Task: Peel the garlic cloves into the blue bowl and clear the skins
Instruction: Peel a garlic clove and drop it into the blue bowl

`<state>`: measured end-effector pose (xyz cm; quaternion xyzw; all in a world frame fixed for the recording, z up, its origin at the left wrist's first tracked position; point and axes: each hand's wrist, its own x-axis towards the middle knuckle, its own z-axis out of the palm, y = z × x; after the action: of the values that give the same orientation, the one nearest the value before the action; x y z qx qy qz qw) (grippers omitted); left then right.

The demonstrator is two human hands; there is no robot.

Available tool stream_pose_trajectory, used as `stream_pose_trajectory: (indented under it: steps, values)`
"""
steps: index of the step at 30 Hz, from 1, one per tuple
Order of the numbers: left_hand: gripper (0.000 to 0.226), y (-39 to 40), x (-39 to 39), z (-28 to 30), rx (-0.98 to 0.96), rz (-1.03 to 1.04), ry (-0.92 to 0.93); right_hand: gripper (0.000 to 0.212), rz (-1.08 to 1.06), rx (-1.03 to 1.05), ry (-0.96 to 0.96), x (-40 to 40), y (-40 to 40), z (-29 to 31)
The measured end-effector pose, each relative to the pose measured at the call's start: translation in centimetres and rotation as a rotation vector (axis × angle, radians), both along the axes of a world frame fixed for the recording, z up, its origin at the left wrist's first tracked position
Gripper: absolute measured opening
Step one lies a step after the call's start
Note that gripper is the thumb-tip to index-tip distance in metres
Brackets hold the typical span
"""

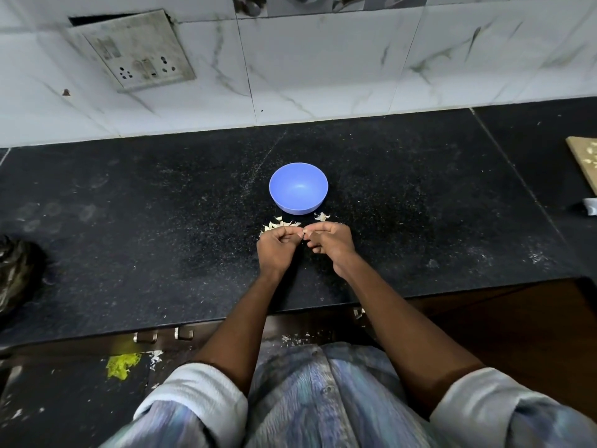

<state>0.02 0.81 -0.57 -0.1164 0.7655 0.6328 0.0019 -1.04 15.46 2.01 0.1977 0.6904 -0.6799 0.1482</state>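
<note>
A blue bowl stands upright on the black counter, and nothing shows inside it. Just in front of it lie small heaps of pale garlic cloves and skins, with a few more scraps of skin near the bowl's right foot. My left hand and my right hand meet at the fingertips over the counter, both curled, pinching one small pale garlic clove between them. The clove is mostly hidden by the fingers.
A tiled wall with a socket plate rises behind the counter. A dark crumpled bag sits at the left edge. A board and a small grey object lie at the right. Skins and a yellow scrap litter the floor.
</note>
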Motion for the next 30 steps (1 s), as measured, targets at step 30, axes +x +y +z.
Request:
stream_pose_trajectory:
  steps: [30]
  values:
    - [0.006, -0.5, -0.34, 0.5, -0.214, -0.021, 0.062, 0.015, 0.121, 0.297, 0.253, -0.79, -0.11, -0.95]
